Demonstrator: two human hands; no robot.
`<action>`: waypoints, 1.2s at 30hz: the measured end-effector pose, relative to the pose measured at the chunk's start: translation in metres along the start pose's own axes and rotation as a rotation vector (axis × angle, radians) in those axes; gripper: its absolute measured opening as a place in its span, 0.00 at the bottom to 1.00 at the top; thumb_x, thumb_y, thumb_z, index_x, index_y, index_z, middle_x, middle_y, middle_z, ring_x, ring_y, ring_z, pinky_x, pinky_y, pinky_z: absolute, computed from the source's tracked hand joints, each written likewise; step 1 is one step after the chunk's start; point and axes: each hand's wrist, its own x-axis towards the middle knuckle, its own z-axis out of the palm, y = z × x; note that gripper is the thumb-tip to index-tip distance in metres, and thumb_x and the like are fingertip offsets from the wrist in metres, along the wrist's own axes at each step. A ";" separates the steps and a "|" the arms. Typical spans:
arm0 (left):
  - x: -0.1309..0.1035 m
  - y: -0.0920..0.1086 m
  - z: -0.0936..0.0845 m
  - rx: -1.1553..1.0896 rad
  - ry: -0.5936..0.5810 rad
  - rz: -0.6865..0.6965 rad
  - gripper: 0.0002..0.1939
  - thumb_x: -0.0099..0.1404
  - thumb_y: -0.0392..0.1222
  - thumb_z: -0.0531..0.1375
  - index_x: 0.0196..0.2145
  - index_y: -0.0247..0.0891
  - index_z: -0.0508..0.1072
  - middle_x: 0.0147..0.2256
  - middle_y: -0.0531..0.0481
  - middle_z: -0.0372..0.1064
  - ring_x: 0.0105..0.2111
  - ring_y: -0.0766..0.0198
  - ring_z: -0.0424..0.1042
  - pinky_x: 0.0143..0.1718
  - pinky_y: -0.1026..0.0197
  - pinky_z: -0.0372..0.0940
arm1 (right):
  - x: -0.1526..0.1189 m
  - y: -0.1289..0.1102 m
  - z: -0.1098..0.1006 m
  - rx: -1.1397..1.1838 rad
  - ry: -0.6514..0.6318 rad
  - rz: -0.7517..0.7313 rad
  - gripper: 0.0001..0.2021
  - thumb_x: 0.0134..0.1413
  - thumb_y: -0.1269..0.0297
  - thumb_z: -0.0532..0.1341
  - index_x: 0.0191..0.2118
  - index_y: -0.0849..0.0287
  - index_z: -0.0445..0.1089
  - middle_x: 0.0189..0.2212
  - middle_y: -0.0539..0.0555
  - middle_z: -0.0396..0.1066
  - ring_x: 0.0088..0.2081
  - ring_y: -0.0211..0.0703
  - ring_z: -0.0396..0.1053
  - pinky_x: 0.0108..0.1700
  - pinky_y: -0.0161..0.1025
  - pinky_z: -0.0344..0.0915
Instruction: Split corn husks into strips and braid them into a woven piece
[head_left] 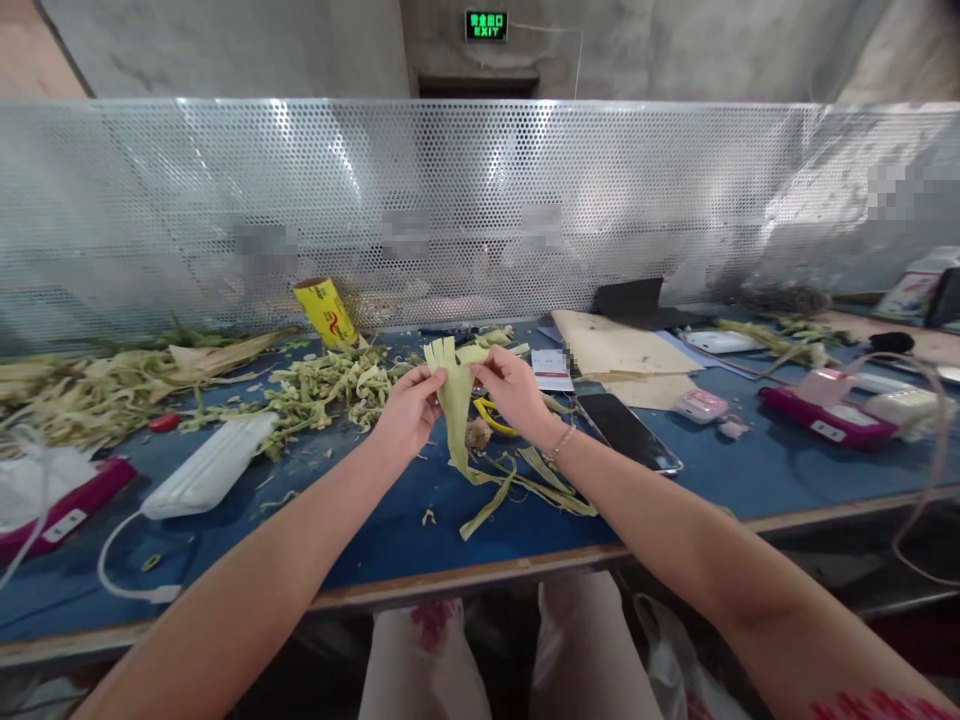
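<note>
A pale green husk-like leaf (454, 405) hangs upright above the blue table, its top edge split into several short strips. My left hand (411, 408) pinches its left side just under the strips. On the other side, my right hand (511, 388) has its fingers closed on a piece at the leaf's upper right. Long narrow strips (540, 487) lie on the table below and to the right. Behind my right hand, part of a yellow-handled tool (495, 420) shows beside a small brownish lump (478, 434).
Curled leaf pieces (330, 385) and a yellow can (327, 312) stand left of centre. A white power bank (210, 468) lies nearer left. To the right are a black phone (628, 432), brown paper (626, 345) and a magenta box (829, 418). A perforated metal screen (465, 200) rises behind.
</note>
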 end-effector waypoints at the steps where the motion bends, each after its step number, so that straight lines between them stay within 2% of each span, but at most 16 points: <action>1: 0.001 0.000 -0.001 -0.015 0.009 -0.001 0.15 0.38 0.36 0.67 0.18 0.35 0.61 0.19 0.57 0.65 0.20 0.72 0.66 0.21 0.68 0.61 | 0.000 0.001 0.000 0.021 0.000 -0.004 0.10 0.48 0.63 0.55 0.22 0.58 0.55 0.20 0.46 0.58 0.25 0.34 0.59 0.30 0.34 0.58; 8: 0.011 -0.002 -0.010 0.024 0.125 0.069 0.16 0.39 0.41 0.68 0.20 0.36 0.63 0.20 0.57 0.65 0.19 0.72 0.65 0.20 0.69 0.60 | 0.004 0.004 -0.004 0.083 0.061 0.011 0.09 0.49 0.59 0.55 0.25 0.57 0.57 0.21 0.48 0.61 0.26 0.36 0.62 0.32 0.36 0.62; 10: 0.010 -0.003 -0.009 0.058 0.109 0.100 0.17 0.37 0.43 0.68 0.20 0.35 0.63 0.19 0.57 0.64 0.20 0.72 0.65 0.21 0.68 0.61 | 0.006 0.006 -0.004 0.110 0.028 0.039 0.09 0.49 0.57 0.55 0.27 0.57 0.59 0.23 0.48 0.62 0.27 0.36 0.63 0.32 0.37 0.62; 15: 0.006 -0.005 -0.004 0.164 0.070 0.171 0.19 0.35 0.46 0.69 0.20 0.34 0.65 0.20 0.56 0.65 0.21 0.70 0.65 0.22 0.66 0.63 | 0.007 0.012 0.002 0.102 -0.163 0.099 0.11 0.46 0.56 0.58 0.32 0.59 0.64 0.27 0.50 0.65 0.30 0.37 0.63 0.35 0.37 0.62; 19: 0.005 -0.010 -0.003 0.298 0.006 0.195 0.16 0.39 0.47 0.67 0.22 0.34 0.69 0.21 0.54 0.66 0.21 0.70 0.65 0.21 0.67 0.62 | 0.006 0.010 0.004 0.081 -0.121 0.141 0.12 0.46 0.56 0.57 0.32 0.60 0.66 0.24 0.49 0.64 0.27 0.36 0.61 0.31 0.35 0.59; 23: 0.004 -0.013 -0.003 0.338 -0.026 0.198 0.15 0.43 0.49 0.66 0.21 0.34 0.69 0.19 0.54 0.65 0.20 0.70 0.64 0.22 0.66 0.63 | 0.007 0.006 0.001 0.036 -0.097 0.131 0.09 0.46 0.59 0.57 0.28 0.61 0.66 0.22 0.48 0.63 0.25 0.35 0.59 0.29 0.34 0.57; 29: 0.002 -0.012 0.000 0.160 -0.016 0.119 0.13 0.42 0.44 0.66 0.17 0.35 0.66 0.18 0.56 0.63 0.19 0.71 0.63 0.20 0.67 0.61 | 0.003 0.009 0.004 -0.031 -0.056 0.080 0.09 0.47 0.59 0.56 0.28 0.60 0.64 0.23 0.48 0.63 0.25 0.35 0.59 0.28 0.34 0.56; 36: 0.003 -0.014 0.002 -0.001 0.007 0.047 0.13 0.41 0.40 0.67 0.18 0.35 0.64 0.18 0.56 0.64 0.20 0.71 0.65 0.22 0.68 0.62 | -0.002 0.005 0.010 0.079 0.003 0.069 0.08 0.48 0.60 0.55 0.28 0.59 0.63 0.23 0.47 0.62 0.25 0.34 0.58 0.29 0.33 0.58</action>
